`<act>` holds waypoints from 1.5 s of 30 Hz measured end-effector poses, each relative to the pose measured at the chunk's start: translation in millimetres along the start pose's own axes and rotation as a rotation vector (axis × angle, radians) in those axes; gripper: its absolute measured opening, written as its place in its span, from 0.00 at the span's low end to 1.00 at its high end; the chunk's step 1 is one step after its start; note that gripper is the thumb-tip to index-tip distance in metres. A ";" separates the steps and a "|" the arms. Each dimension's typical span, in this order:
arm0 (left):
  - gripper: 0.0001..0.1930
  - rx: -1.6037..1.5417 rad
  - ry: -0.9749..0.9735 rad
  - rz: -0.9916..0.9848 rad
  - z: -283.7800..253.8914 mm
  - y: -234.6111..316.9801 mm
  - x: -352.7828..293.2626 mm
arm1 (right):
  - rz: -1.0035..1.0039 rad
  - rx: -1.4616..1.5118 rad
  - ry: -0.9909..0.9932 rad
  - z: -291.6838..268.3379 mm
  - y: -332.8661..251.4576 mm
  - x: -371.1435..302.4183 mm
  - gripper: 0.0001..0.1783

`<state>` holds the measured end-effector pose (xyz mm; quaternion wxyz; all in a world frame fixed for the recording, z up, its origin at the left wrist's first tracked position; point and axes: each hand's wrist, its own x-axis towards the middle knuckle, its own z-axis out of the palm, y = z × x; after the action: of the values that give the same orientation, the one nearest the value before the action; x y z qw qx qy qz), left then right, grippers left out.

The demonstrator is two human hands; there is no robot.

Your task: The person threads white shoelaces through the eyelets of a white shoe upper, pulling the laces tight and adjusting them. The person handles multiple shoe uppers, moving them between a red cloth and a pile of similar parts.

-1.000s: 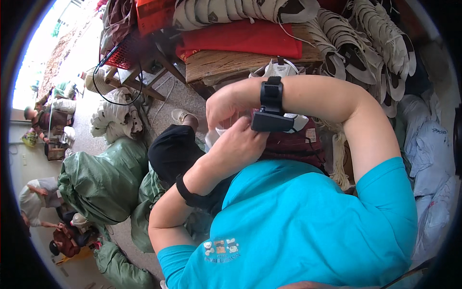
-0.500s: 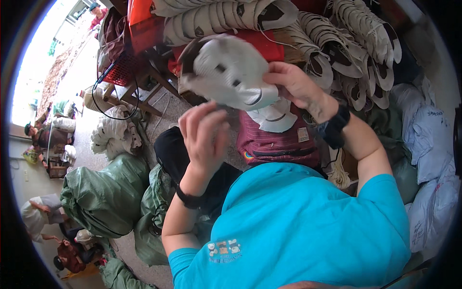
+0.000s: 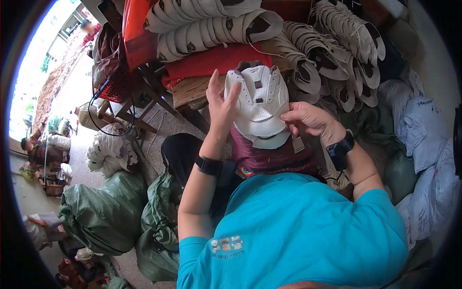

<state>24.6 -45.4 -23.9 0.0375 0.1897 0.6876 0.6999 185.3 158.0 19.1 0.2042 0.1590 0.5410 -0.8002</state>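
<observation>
A white shoe upper (image 3: 255, 103) with perforated mesh, eyelet rows and a dark collar lining is in front of me, toe end toward my body. My right hand (image 3: 308, 119) pinches its right edge near the toe, thumb on top. At the upper's left edge my left hand (image 3: 223, 101) is open, fingers stretched and thumb apart; whether it touches the upper I cannot tell. Another white piece (image 3: 272, 142) shows from beneath the upper's toe end. Under both is a maroon striped cloth item (image 3: 269, 161) on my lap.
Nested rows of light shoe uppers (image 3: 216, 33) lie ahead on a wooden bench (image 3: 197, 91) with red cloth; more stacks (image 3: 317, 53) are at right. Green sacks (image 3: 103, 212) stand left, pale sacks (image 3: 428, 139) right. A red basket (image 3: 115, 84) sits far left. Other people (image 3: 45, 151) are further left.
The upper, blurred and tilted before, has come lower and turned to show its eyelets and mesh tongue. My left hand has risen to its left edge; my right hand has moved down and right.
</observation>
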 end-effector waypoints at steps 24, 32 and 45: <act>0.39 0.024 -0.045 0.048 9.0 -8.5 -47.9 | -0.690 -0.477 0.198 6.9 -19.3 96.6 0.28; 0.45 -0.020 -0.046 -0.166 6.8 6.6 -32.0 | -0.945 -0.823 0.312 12.4 -11.0 92.0 0.33; 0.29 -0.111 -0.236 -0.097 21.6 -45.4 -18.0 | -0.587 -0.676 0.344 -2.5 -6.8 90.4 0.37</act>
<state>38.7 -28.2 -72.4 0.1624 0.2347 0.6469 0.7072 103.6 148.6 -19.4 -0.0825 0.0545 0.8189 -0.5653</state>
